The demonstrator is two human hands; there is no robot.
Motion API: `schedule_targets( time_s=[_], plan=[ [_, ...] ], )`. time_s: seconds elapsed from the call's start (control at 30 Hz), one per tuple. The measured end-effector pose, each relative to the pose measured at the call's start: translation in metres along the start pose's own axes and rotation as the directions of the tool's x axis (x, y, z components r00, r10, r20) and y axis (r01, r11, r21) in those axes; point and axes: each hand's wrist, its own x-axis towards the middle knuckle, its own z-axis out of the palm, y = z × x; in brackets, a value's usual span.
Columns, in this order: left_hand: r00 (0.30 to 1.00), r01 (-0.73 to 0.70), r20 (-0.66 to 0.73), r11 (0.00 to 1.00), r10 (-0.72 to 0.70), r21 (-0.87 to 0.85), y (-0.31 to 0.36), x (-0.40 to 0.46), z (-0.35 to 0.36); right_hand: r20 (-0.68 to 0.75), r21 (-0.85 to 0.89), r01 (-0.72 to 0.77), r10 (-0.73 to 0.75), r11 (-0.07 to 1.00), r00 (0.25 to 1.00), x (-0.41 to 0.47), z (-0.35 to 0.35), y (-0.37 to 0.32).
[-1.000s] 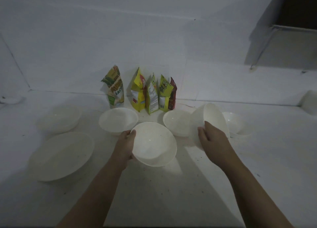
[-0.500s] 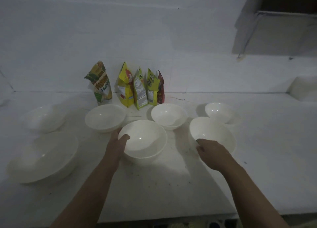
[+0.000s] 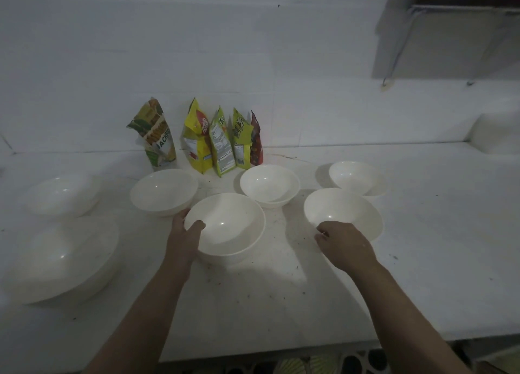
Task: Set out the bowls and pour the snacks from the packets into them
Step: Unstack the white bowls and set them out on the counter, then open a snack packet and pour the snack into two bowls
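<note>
right hand [image 3: 344, 245] — lowered right bowl [image 3: 344, 209] upright onto counter [image 3: 267, 303]

Hidden and uncertain parts. The left hand [image 3: 184, 242] covers the near-left wall of the white plastic centre bowl [image 3: 228, 227]; only its thumb shows over the rim, the fingers lying out of sight beneath. The right hand [image 3: 344, 245] masks the near rim of the white plastic right bowl [image 3: 344, 213], so contact between fingertips and rim cannot be judged. The dark red snack packet [image 3: 256, 141] stands largely behind the yellow-green snack packet [image 3: 241, 140]; its print is illegible. Both forearms are cut by the lower edge. The patterned floor [image 3: 306, 364] below the white counter [image 3: 281, 303] is too dark to identify.
</note>
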Motion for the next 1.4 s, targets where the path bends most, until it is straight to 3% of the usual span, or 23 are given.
schedule_targets(
  time_s=[0.23,0.4,0.5,0.73,0.97,1.17,1.4],
  plan=[
    [0.999,-0.054,-0.005,0.998,0.054,0.043,0.0,0.005,-0.002,0.008,0.098,0.008,-0.009,0.995,1.0,-0.004,-0.008,-0.009],
    [0.983,-0.182,0.002,0.963,0.185,0.2,0.008,0.005,-0.006,-0.253,0.211,0.121,-0.066,0.97,0.965,0.0,-0.016,-0.029],
    [0.962,-0.269,0.03,0.924,0.271,0.273,0.024,0.005,-0.012,-0.314,0.285,0.228,-0.134,0.931,0.94,0.01,-0.016,-0.055],
    [0.938,-0.344,0.021,0.924,0.346,0.167,0.062,0.015,-0.05,-0.368,0.424,0.407,-0.257,0.809,0.894,0.039,-0.014,-0.151],
    [0.947,-0.314,-0.058,0.949,0.315,0.02,0.099,0.051,-0.116,-0.451,0.431,0.525,-0.329,0.734,0.83,0.088,-0.018,-0.265],
    [0.961,-0.276,-0.03,0.953,0.274,-0.123,0.123,0.095,-0.166,-0.375,0.371,0.463,-0.326,0.805,0.868,0.144,-0.015,-0.367],
    [0.959,-0.275,0.021,0.944,0.283,-0.18,0.133,0.158,-0.215,-0.126,0.327,0.165,-0.13,0.93,0.984,0.223,0.009,-0.45]
  ],
)
